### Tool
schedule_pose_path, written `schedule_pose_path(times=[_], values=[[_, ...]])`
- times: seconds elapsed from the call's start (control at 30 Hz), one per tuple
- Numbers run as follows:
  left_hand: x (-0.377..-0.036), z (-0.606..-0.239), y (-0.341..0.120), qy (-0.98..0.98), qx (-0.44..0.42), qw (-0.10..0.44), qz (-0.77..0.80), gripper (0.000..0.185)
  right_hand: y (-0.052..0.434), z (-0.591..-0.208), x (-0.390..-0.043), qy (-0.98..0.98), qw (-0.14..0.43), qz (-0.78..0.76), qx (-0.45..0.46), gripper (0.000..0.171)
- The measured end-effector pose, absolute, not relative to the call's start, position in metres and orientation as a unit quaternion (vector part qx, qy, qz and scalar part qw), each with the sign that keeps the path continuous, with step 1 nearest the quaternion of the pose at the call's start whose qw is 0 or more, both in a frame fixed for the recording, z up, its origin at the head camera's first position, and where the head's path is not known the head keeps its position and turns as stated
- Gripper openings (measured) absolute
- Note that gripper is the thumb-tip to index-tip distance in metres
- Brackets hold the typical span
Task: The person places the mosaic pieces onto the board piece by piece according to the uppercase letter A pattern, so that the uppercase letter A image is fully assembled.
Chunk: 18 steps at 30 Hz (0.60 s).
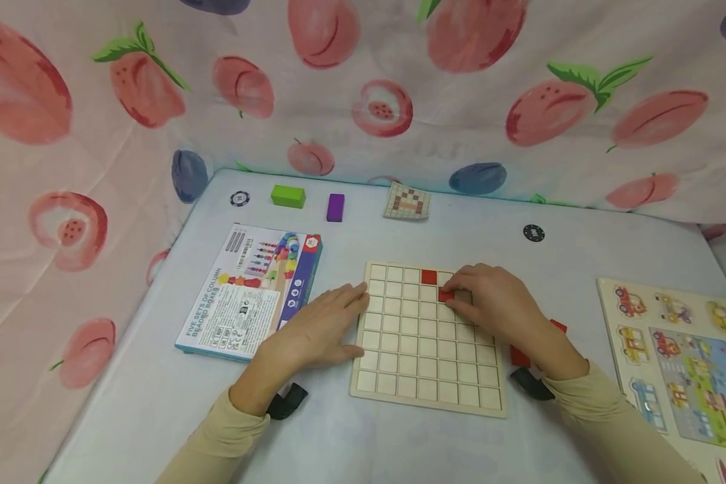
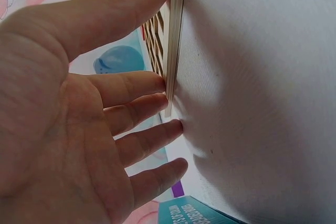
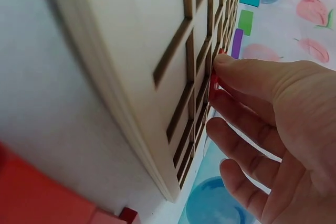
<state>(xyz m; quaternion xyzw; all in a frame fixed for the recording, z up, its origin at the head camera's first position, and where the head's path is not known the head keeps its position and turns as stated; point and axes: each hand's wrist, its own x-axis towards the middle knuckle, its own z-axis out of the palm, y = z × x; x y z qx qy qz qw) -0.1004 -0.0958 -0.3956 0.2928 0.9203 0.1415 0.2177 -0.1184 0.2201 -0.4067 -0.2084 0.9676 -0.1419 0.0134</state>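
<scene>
A wooden grid board (image 1: 408, 368) with pale square cells lies in front of me. My left hand (image 1: 314, 329) rests along its left edge, fingers extended; in the left wrist view the thumb (image 2: 142, 2) and some fingertips touch the side of the board. Near the upper right of the grid, my right hand (image 1: 499, 302) pinches a red square tile (image 1: 444, 296) between thumb and fingers, at a cell in the second row. Another red tile (image 1: 429, 277) sits in the top row, one column to the left. More red tiles (image 1: 520, 357) lie partly hidden under my right wrist.
A beaded-box carton (image 1: 260, 306) lies left of the board. Beyond are a green block (image 1: 288, 196), a purple block (image 1: 335, 208), a small pattern card (image 1: 407, 202), a blue-and-white chip (image 1: 239, 198) and a black chip (image 1: 534, 233). A vehicle puzzle (image 1: 632, 376) lies right.
</scene>
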Motion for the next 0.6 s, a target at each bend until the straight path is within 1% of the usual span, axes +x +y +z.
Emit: schedule_pose_path(times=[0.4, 0.6], values=[[-0.101, -0.398, -0.094, 0.918, 0.298, 0.213, 0.15, 0.087, 0.222, -0.407, -0.116, 0.97, 0.015, -0.138, -0.202, 0.02], [-0.101, -0.396, -0.094, 0.918, 0.297, 0.22, 0.144, 0.086, 0.234, -0.404, -0.114, 0.973, 0.026, -0.136, -0.186, 0.019]])
